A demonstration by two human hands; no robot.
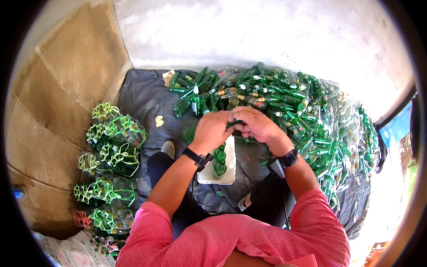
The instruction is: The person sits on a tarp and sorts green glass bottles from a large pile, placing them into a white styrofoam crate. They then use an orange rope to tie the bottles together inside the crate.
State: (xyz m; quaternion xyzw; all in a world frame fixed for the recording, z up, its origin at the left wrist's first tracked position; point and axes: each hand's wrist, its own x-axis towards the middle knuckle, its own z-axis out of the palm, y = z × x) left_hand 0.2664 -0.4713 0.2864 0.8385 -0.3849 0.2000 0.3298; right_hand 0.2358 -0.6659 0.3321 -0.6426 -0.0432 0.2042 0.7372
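Meeting above a white slab (204,175), the person's bare hands work close together over the middle of the floor. Between them is a green bottle (235,123), of which only a dark, narrow part shows clearly; a blurred green shape beside the left wrist may be its body. The left hand (213,129) has a narrow grip, its fingers curled around this bottle. The right hand (258,124) has bent fingers touching it, but I cannot tell whether that grip is closed around it, since the fingers hide the contact. Dark bands (198,159) circle both wrists.

On the slab, below the hands, green bottles (219,162) are grouped in a short row. The slab rests on a dark sheet (138,95) between the person's legs, with a light shoe (168,149) to the left of it. A large heap of green and clear bottles (307,115) spreads beyond the hands and to the right, beside a pale wall (267,33). To the left, several bundles (118,153) of bottles are bound with light green strapping; red strapping shows on a lower one. Behind these bundles stands a brown panel (58,107), and a printed whitish sack (73,249) lies at the lower left.
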